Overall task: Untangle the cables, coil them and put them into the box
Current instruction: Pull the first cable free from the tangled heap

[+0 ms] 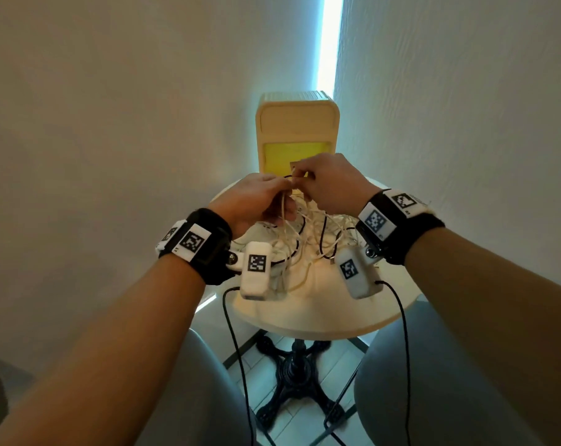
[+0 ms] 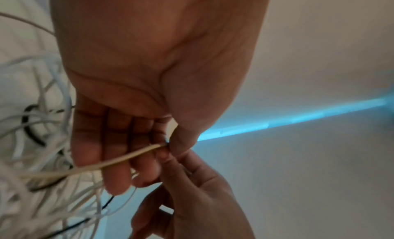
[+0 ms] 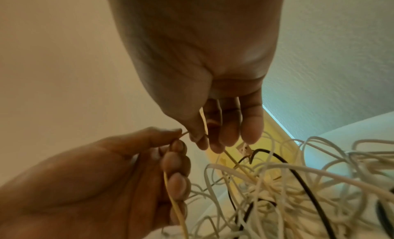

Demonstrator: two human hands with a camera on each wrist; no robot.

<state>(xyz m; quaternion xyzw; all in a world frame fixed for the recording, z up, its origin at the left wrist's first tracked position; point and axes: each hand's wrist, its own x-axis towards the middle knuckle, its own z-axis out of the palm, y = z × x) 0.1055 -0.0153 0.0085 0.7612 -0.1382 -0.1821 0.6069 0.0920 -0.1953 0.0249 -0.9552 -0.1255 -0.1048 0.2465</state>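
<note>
A tangle of white and black cables [image 1: 308, 239] lies on a small round table [image 1: 321, 313]. Both hands are raised over it, close together. My left hand [image 1: 266, 194] pinches a thin cream cable [image 2: 119, 160] between thumb and forefinger, and the cable runs down past its other fingers. My right hand [image 1: 324, 185] pinches the same cream cable [image 3: 204, 123] just beside the left thumb. The cable tangle [image 3: 277, 183] spreads below both hands. A wooden box [image 1: 293, 133] with a yellow inside stands behind the hands at the table's far edge.
Light walls close in on both sides, with a bright vertical light strip [image 1: 330, 40] behind the box. Black leads [image 1: 237, 349] from the wrist cameras hang down over my knees. The table's black iron foot [image 1: 295, 368] stands on a tiled floor.
</note>
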